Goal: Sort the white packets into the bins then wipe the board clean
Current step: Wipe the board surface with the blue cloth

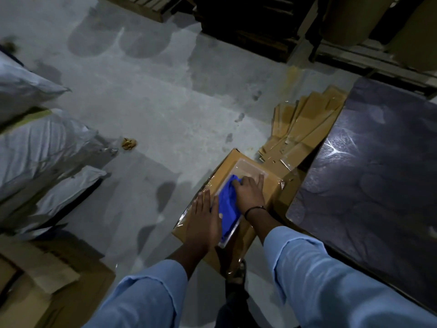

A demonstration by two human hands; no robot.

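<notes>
The board (251, 165) (clear, and hard to tell from the wrap round it) lies on a box (272, 185) on the floor, under both hands. The right hand (249, 194) has its fingers bunched into a blue cloth (227, 207) and presses it on the board. The left hand (204, 221) lies flat, fingers straight, on the board's edge just left of the cloth.

The likeliest slip is the board skating on the slick wrap if the left hand lifts. The box could also tip, as the weight falls near its edge.

White sacks (42, 147) lie well to the left of the left hand; I cannot tell whether they hold the packets. A carton (78, 294) sits below and left, contents unclear.
</notes>
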